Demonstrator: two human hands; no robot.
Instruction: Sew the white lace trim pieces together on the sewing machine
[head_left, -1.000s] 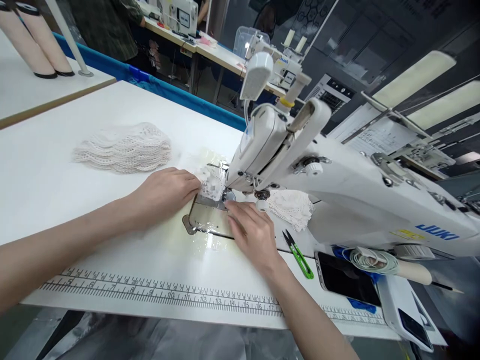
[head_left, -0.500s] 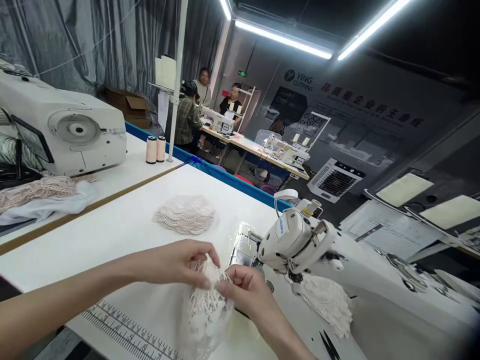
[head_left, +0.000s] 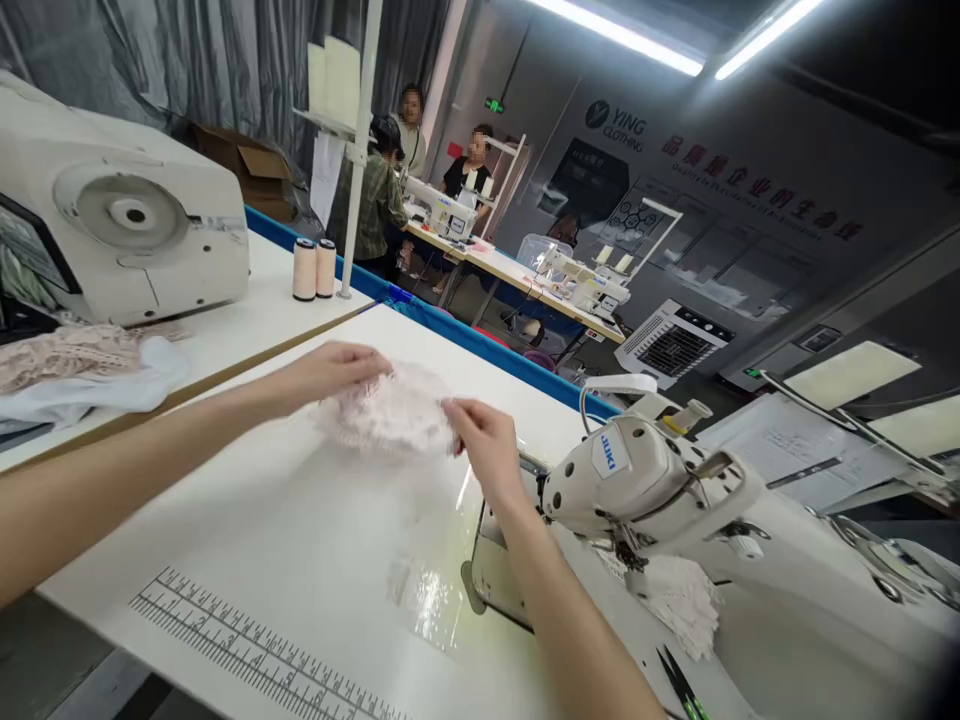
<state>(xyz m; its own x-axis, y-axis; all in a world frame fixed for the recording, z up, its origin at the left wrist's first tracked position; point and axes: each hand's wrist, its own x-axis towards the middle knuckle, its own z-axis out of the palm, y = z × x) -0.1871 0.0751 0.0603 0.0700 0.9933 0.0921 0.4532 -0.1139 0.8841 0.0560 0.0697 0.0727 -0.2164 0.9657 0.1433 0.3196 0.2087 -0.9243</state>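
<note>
Both my hands are out over a stack of white lace pieces (head_left: 390, 415) on the white sewing table (head_left: 247, 520). My left hand (head_left: 330, 368) rests on the stack's far left edge, fingers curled onto the lace. My right hand (head_left: 484, 445) pinches the lace at the stack's right edge. The white JUKI sewing machine (head_left: 660, 490) stands to the right of my right arm. More white lace (head_left: 679, 600) lies under its arm.
A ruler strip (head_left: 255, 655) runs along the table's near edge and scissors (head_left: 679, 685) lie at the lower right. On the left table stand another sewing machine (head_left: 120, 235), two thread cones (head_left: 315, 268) and pink lace (head_left: 64, 355). Several people work at far tables (head_left: 517, 280).
My hands left the needle, lifted a lace piece up, then carried it forward and left onto the lace stack. The view rose from the machine to the room.
</note>
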